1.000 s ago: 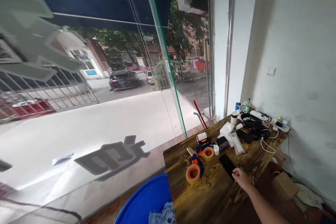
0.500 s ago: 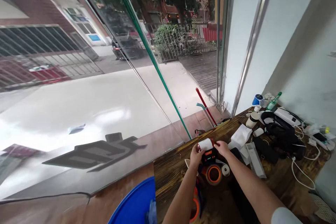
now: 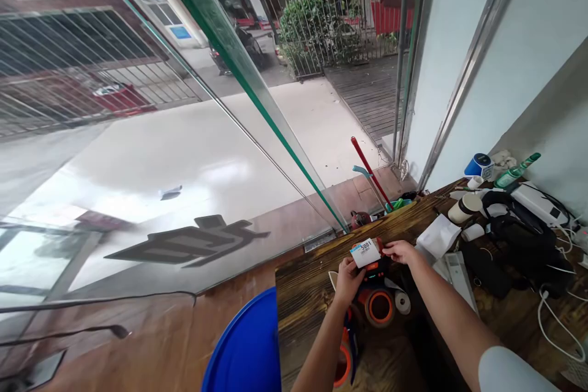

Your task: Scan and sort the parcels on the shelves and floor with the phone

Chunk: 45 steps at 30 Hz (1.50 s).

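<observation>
The left grip (image 3: 350, 277) is pinching the lower left edge of a white label (image 3: 365, 253) printed "5001", and the label is lying over the top of a black-and-orange device (image 3: 375, 269). The right grip (image 3: 399, 251) is reaching the device's red side with its fingertips; whether they are clamping it or only resting on it, I cannot tell.

The thin label is probably risking a crease or tear, should the left grip be pulling unevenly while its far end is catching on the device. A sideways tug could be dragging the device too, if the right grip is not steadying it.

Just on the near side of both grips, an orange tape roll (image 3: 380, 307) and a small white roll (image 3: 403, 302) are crowding the device, so a low wrist could be knocking either one loose. A pale, blade-like piece (image 3: 333, 280) is poking out just left of the left grip.

Beyond the grips, the worktop (image 3: 301, 294) is ending close by, toward the glass. Its left edge is running above a blue bin (image 3: 248, 343), and the wood between is giving the left grip its widest room.
</observation>
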Motion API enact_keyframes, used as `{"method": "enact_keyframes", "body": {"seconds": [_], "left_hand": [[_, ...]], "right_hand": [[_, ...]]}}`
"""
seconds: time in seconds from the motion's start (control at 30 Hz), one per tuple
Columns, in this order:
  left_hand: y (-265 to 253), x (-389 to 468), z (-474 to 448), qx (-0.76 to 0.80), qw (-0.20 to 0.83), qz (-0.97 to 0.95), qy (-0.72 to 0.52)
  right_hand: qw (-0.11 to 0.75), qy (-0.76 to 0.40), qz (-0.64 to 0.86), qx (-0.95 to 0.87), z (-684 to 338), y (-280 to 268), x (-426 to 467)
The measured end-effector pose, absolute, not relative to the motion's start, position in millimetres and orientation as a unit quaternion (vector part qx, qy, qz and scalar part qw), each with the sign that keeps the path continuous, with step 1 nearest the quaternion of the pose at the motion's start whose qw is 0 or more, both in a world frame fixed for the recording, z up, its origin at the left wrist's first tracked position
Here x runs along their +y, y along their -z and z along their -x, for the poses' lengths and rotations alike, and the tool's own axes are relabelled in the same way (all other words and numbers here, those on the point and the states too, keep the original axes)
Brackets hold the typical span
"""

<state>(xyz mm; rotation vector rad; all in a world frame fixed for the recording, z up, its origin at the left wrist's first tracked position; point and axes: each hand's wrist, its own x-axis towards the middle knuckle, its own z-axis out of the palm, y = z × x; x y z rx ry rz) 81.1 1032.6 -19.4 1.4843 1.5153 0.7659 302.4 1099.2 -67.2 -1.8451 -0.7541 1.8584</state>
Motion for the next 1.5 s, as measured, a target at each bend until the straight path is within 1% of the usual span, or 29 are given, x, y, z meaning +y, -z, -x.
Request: {"method": "enact_keyframes", "body": {"seconds": [0.1, 0.23, 0.43, 0.53, 0.7, 0.83, 0.93, 1.1, 1.23, 1.37, 1.5], "left_hand": [[20, 1028, -81, 0.623, 0.404, -0.593, -0.310], [26, 1023, -84, 0.644, 0.378, -0.588, -0.311], [23, 1015, -91, 0.677, 0.305, -0.602, -0.293], [15, 1020, -94, 0.670, 0.283, -0.639, -0.252], [4, 1052, -105, 0.647, 0.280, -0.694, -0.148], [-3, 1076, -116, 0.670, 0.264, -0.691, -0.067], [-8, 1081, -121, 0.677, 0.262, -0.687, -0.028], [-9, 1082, -121, 0.668, 0.288, -0.686, -0.005], [-8, 1089, -111, 0.655, 0.332, -0.678, -0.030], [-17, 1089, -93, 0.630, 0.401, -0.655, -0.118], [-32, 1061, -79, 0.583, 0.502, -0.597, -0.229]], "right_hand": [[0.205, -0.677, 0.662, -0.247, -302, 68, 1098], [0.218, -0.657, 0.682, -0.237, -296, 69, 1096], [0.220, -0.617, 0.700, -0.286, -292, 67, 1094], [0.226, -0.590, 0.694, -0.345, -293, 63, 1088], [0.260, -0.530, 0.666, -0.456, -292, 58, 1073], [0.277, -0.489, 0.661, -0.498, -289, 57, 1065], [0.283, -0.472, 0.661, -0.510, -288, 58, 1063], [0.289, -0.461, 0.667, -0.509, -286, 56, 1060], [0.306, -0.461, 0.667, -0.500, -284, 54, 1060], [0.345, -0.470, 0.654, -0.482, -284, 44, 1059], [0.422, -0.496, 0.601, -0.463, -284, 13, 1040]]}}
